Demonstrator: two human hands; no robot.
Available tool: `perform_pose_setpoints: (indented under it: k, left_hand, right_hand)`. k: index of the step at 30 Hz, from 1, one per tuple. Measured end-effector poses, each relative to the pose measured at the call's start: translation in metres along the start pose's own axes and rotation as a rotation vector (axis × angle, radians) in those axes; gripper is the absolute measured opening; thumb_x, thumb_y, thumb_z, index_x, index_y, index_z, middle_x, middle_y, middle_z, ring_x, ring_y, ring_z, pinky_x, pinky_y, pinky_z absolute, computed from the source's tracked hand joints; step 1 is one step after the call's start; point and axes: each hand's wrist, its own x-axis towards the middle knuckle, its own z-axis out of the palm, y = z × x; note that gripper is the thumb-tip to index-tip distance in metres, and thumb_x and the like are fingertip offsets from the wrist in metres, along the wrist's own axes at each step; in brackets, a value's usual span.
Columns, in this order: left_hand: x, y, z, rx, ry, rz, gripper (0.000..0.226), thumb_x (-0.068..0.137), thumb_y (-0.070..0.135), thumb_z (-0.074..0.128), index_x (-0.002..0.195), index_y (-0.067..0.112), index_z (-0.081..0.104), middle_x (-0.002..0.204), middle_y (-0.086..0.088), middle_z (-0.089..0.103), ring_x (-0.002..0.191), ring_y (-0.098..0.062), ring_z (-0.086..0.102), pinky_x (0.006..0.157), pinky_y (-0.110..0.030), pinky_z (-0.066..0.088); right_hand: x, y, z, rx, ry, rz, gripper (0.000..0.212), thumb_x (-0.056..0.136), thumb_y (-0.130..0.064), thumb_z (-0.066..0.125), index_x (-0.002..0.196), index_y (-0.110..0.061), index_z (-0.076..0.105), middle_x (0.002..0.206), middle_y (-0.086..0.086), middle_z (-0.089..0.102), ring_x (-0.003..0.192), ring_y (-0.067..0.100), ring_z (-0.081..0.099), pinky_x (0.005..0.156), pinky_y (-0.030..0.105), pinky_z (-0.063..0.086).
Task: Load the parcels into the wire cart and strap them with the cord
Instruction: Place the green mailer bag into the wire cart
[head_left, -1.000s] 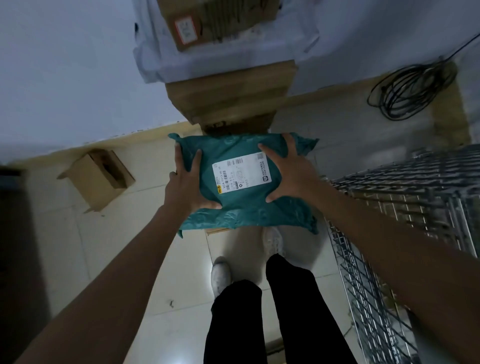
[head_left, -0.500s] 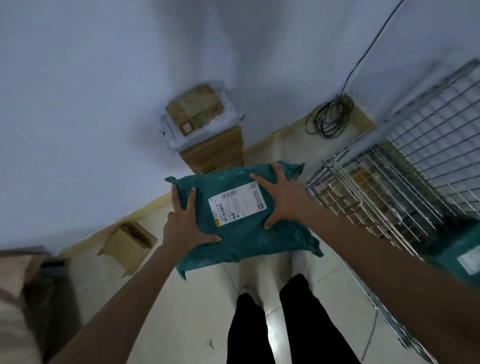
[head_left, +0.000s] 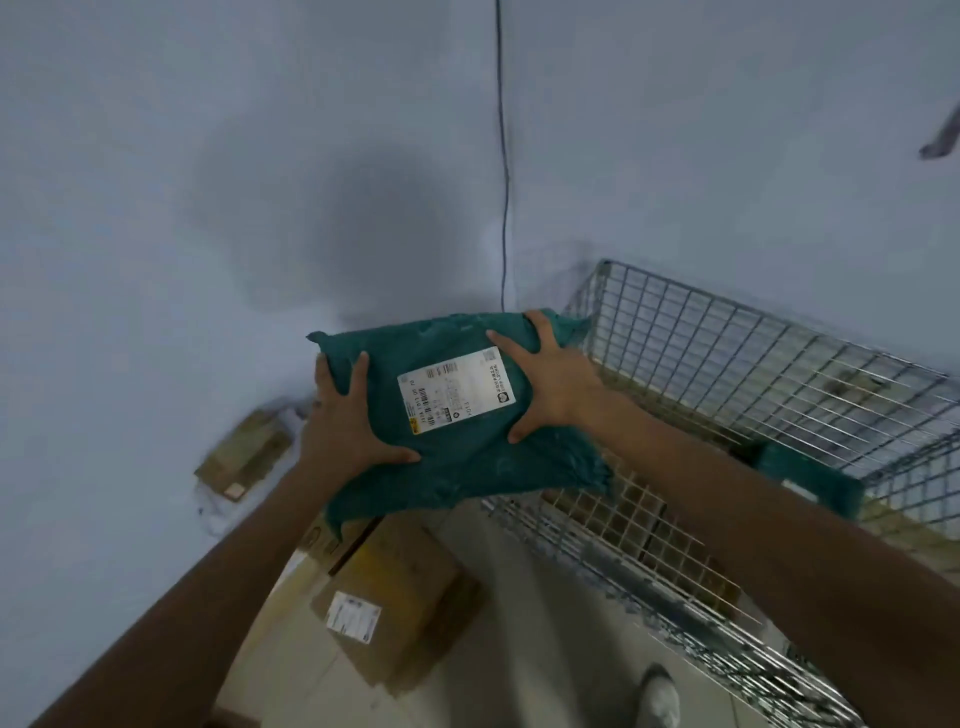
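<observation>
I hold a teal plastic mailer parcel (head_left: 457, 457) with a white shipping label in front of my chest. My left hand (head_left: 345, 423) grips its left edge, thumb on top. My right hand (head_left: 553, 382) grips its right edge, fingers spread over the top. The parcel hangs just left of the wire cart (head_left: 753, 358), its right corner over the cart's near left rim. Inside the cart lies another teal parcel (head_left: 810, 475) on top of brown boxes (head_left: 644, 525). No cord shows at the cart.
A brown cardboard box (head_left: 400, 587) with a white label sits on the floor below the parcel. Another labelled box (head_left: 244, 452) stands at the wall to the left. A thin black cable (head_left: 504, 208) runs down the wall corner. My shoe (head_left: 660, 696) shows at the bottom.
The view has swung right, toward the cart. The parcel, held in both hands the same way, has come up beside the cart's left rim; the cart's inside now shows.
</observation>
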Motion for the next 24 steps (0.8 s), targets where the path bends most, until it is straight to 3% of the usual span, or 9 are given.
perform_pose_setpoints:
  k: [6,12,20,24]
  left_hand:
    - [0.083,0.186,0.047,0.025,-0.076,0.197,0.154,0.037,0.072,0.082,0.150,0.037,-0.016,0.156,-0.013,-0.024,0.132,-0.049,0.035,0.106,-0.055,0.038]
    - [0.133,0.342,0.134,-0.023,-0.248,0.331,0.161,0.035,0.063,0.089,0.149,0.030,-0.020,0.154,-0.022,-0.024,0.143,-0.047,0.011,0.113,-0.055,0.024]
    - [0.183,0.468,0.270,0.170,-0.496,0.568,0.152,0.040,0.072,0.082,0.150,0.033,-0.016,0.153,-0.025,0.012,0.139,-0.044,0.024,0.110,-0.054,0.031]
    - [0.207,0.506,0.344,0.239,-0.620,0.710,0.145,0.040,0.075,0.079,0.149,0.039,-0.010,0.151,-0.019,0.013,0.134,-0.045,0.029,0.106,-0.058,0.035]
  right_hand:
    - [-0.050,0.181,-0.045,0.024,0.053,0.203,0.142,0.044,-0.060,0.088,0.152,-0.042,-0.002,0.158,0.013,-0.015,0.129,0.040,0.043,0.102,0.045,0.044]
    - [-0.113,0.320,-0.015,0.116,0.069,0.507,0.142,0.045,-0.066,0.085,0.150,-0.044,-0.007,0.158,0.009,-0.021,0.126,0.043,0.047,0.104,0.049,0.044]
    - [-0.173,0.412,0.086,0.347,0.067,0.927,0.140,0.047,-0.069,0.083,0.150,-0.045,-0.009,0.155,0.002,-0.029,0.132,0.043,0.038,0.092,0.044,0.053]
    - [-0.177,0.430,0.151,0.454,0.103,1.174,0.141,0.044,-0.072,0.082,0.150,-0.046,-0.008,0.156,0.002,-0.027,0.124,0.039,0.048,0.088,0.040,0.055]
